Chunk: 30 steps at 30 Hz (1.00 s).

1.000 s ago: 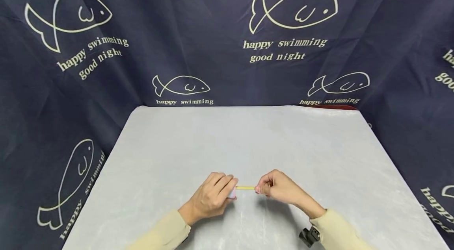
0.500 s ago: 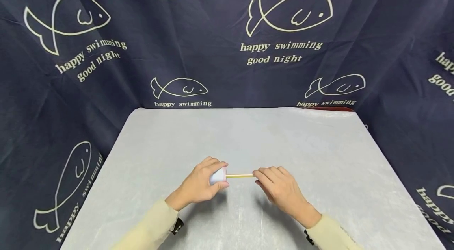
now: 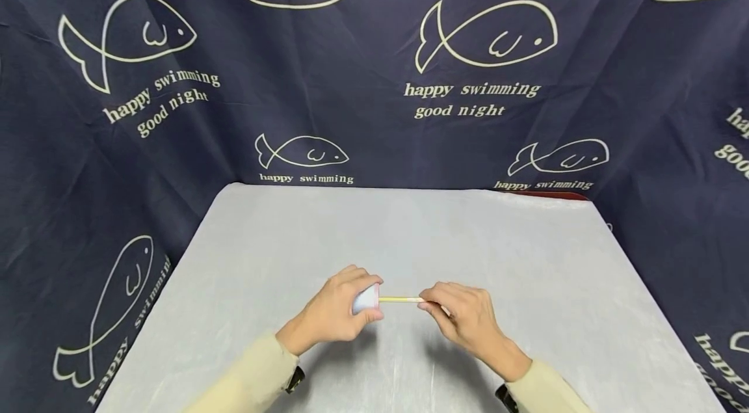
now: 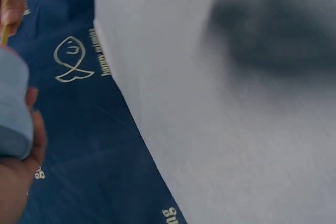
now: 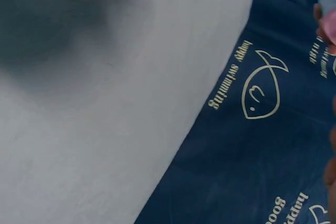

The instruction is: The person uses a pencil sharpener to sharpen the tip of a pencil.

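My left hand point(image 3: 330, 310) grips a light blue pencil sharpener point(image 3: 365, 300) with a pink face, thumb on the near side and fingers over the far side. A thin yellow pencil point(image 3: 396, 299) runs level out of the pink face, its inner end hidden inside. The fingertips and thumb of my right hand point(image 3: 471, 317) pinch the pencil's other end, which looks whitish. Both hands are raised over the table. In the left wrist view the sharpener point(image 4: 13, 103) shows at the left edge; in the right wrist view its pink face point(image 5: 329, 24) is partly cut off.
A pale grey-white table point(image 3: 374, 231) spreads beneath both hands, their shadows falling on it. Dark blue curtains point(image 3: 374, 75) with fish drawings and lettering hang behind and at the sides. A red edge point(image 3: 550, 195) shows at the table's back right.
The left hand has turned, uncovering more of the sharpener. My right hand has rolled its fingers over the pencil's end, and a longer stretch of pencil shows. The head view has shifted slightly.
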{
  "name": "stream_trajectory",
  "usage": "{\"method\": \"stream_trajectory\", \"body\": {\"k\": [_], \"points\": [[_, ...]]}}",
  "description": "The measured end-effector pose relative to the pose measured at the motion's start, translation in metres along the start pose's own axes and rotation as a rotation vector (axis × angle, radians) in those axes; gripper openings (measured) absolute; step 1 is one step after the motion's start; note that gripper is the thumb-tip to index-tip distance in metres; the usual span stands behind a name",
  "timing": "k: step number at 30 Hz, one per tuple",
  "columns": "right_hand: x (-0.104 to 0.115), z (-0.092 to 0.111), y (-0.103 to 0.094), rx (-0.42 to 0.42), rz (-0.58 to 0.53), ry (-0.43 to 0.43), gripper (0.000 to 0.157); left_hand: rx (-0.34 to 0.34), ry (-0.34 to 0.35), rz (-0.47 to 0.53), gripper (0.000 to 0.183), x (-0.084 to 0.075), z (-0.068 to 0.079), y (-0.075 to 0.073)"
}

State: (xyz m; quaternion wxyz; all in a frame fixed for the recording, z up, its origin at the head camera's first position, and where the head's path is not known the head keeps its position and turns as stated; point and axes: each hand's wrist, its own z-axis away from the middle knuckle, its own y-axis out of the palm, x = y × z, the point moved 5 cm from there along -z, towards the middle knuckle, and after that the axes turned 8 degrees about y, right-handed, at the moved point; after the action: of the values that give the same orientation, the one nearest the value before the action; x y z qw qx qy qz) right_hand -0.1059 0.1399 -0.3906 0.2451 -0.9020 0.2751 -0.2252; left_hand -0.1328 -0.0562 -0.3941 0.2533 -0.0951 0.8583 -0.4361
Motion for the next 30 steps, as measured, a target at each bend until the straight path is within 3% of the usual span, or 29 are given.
{"method": "stream_trajectory", "body": {"k": [2,6,9,11,14,18,20,23,26,30], "points": [[-0.003,0.001,0.0,0.103,-0.076,0.123,0.015,-0.047,0.14,-0.142,0.046,-0.006,0.001,0.001],[-0.013,0.005,0.003,0.358,-0.224,0.454,0.007,-0.161,0.392,-0.392,0.042,-0.016,0.002,0.003],[-0.02,0.009,0.006,0.488,-0.302,0.642,0.008,-0.216,0.479,-0.482,0.043,-0.021,0.003,0.005],[-0.022,0.011,0.007,0.517,-0.292,0.675,0.008,-0.227,0.481,-0.494,0.046,-0.021,0.003,0.007],[-0.022,0.01,0.008,0.443,-0.179,0.569,0.006,-0.198,0.42,-0.445,0.042,-0.015,0.004,0.008],[-0.017,0.009,0.004,0.241,-0.026,0.355,0.026,-0.176,0.316,-0.347,0.048,-0.008,0.005,0.007],[-0.015,0.008,0.0,0.16,0.003,0.252,0.024,-0.166,0.259,-0.286,0.05,-0.006,0.004,0.006],[-0.012,0.006,-0.004,0.052,0.061,0.081,0.006,-0.138,0.132,-0.154,0.049,0.0,0.0,0.002],[-0.009,0.001,-0.007,-0.052,0.125,-0.057,0.022,-0.083,-0.007,0.002,0.044,0.007,-0.004,-0.001],[-0.003,-0.002,-0.01,-0.143,0.162,-0.171,0.027,0.026,-0.14,0.18,0.034,0.014,-0.008,-0.001]]}}
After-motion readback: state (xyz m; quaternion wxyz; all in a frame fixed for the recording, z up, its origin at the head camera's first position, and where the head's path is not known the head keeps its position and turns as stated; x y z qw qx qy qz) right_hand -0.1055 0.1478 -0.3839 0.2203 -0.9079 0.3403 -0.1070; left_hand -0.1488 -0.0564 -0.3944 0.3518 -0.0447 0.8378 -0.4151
